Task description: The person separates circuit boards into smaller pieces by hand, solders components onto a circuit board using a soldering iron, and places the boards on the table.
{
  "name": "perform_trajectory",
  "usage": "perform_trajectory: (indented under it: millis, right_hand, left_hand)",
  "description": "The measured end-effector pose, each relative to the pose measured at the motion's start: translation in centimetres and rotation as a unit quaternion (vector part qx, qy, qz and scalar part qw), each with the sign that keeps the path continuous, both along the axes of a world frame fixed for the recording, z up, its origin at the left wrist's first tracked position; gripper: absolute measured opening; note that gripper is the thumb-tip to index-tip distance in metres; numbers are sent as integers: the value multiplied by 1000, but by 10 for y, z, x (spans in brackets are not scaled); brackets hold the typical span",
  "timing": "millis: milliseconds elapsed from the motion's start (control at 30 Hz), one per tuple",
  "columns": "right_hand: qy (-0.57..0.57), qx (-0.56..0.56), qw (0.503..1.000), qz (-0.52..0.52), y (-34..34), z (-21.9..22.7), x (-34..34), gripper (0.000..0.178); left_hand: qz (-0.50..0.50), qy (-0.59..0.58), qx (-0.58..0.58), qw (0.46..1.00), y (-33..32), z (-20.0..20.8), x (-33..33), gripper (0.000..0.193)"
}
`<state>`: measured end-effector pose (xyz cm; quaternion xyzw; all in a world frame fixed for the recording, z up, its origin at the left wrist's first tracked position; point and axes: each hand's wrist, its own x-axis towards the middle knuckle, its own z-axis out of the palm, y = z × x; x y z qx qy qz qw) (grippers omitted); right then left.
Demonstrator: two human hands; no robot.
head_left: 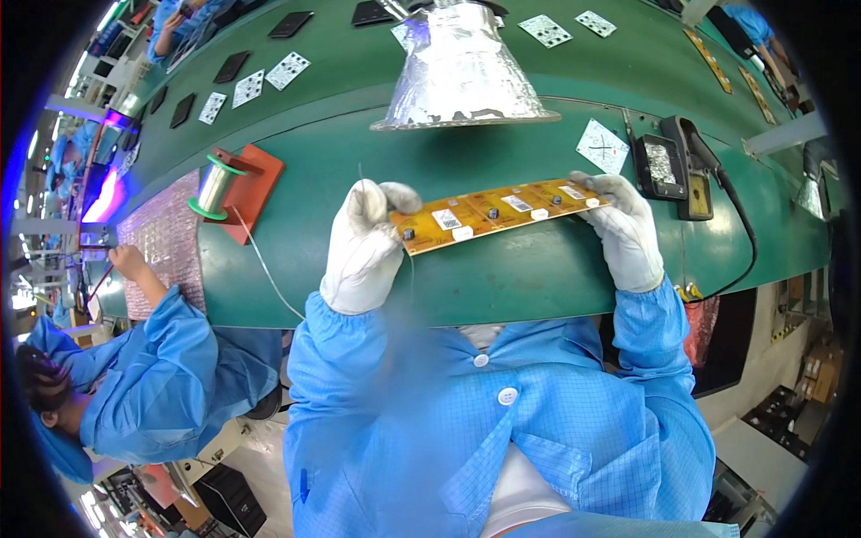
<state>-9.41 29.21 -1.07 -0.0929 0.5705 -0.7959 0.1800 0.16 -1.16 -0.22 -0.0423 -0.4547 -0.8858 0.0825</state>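
A long orange-yellow circuit board strip [493,213] is held up level with the green bench, its right end slightly higher. It carries white labels, small black round parts and white connectors. My left hand [366,240], in a white glove, is closed on the board's left end. A thin wire sticks up from that hand's fingers, and a thin strand hangs below; it looks like solder wire. Closed on the right end is my gloved right hand [622,224]. Left of my hands, a solder wire spool [215,190] with green rims sits on a red-brown stand [257,184].
A silver foil-covered hood [466,72] hangs beyond the board. To the right are a soldering iron stand [686,166] with a black cable and a white marked card [602,146]. Bubble wrap [161,238] lies left, beside a co-worker in blue [179,377]. Several white boards [289,71] lie farther back.
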Motion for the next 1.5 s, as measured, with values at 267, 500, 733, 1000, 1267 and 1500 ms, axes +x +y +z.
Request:
perform_trajectory:
  millis: [267, 500, 733, 1000, 1267, 1500]
  right_hand:
    - [74, -79, 993, -46, 4, -10, -2, 44]
    - [131, -104, 983, -71, 5, -11, 1, 46]
    - [86, 169, 977, -101, 3, 17, 11, 37]
    - [42, 196, 978, -51, 2, 23, 9, 33]
    - [-35, 75, 997, 7, -4, 28, 12, 50]
    - [-83, 20, 996, -17, -7, 33, 12, 54]
  left_hand:
    - [22, -53, 109, 992, -2, -2, -6, 35]
    - [11, -48, 103, 993, -1, -5, -9, 36]
    - [78, -139, 0, 987, 7, 1, -11, 22]
    - [56, -155, -44, 985, 3, 3, -11, 32]
    - [49, -172, -66, 982, 6, 7, -11, 29]
    - [-11, -122, -169, 978, 23, 1, 6, 51]
